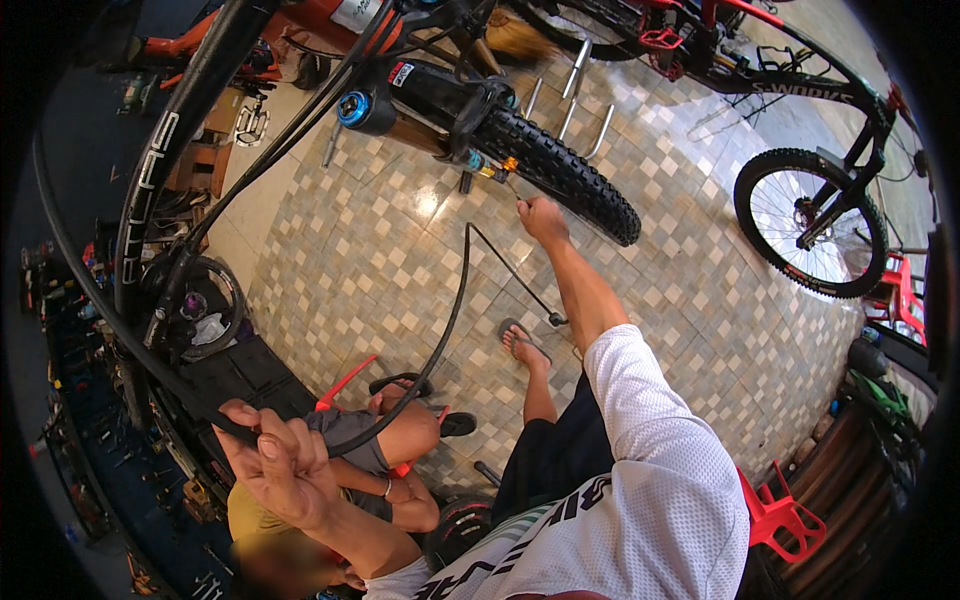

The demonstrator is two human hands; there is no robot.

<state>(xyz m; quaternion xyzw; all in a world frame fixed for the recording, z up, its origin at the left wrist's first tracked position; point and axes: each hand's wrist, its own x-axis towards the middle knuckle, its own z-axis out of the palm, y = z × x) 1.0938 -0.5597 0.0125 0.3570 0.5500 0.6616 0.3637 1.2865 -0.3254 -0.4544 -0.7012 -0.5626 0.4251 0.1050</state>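
Note:
My left hand [275,462], raised at the lower left, is closed around a long black hose [462,280]. From my fist the hose runs up along the left edge, and on the other side loops over the floor to a dark rounded end [557,320]. My right arm reaches forward to a bicycle's front wheel, whose knobby black tire [565,170] hangs at the top. Beside the wheel's hub my right hand [543,220] has its fingers pinched together, pointing at an orange part [510,164]. What they hold is too small to make out. A fork leg with a blue cap [353,108] stands left of it.
At lower left a person in a yellow top [262,525] sits low beside my left arm. A second bicycle's wheel [812,222] stands at the right. Red chairs [785,515] are at the lower right. Tools line the dark left side. The floor [380,265] is tiled.

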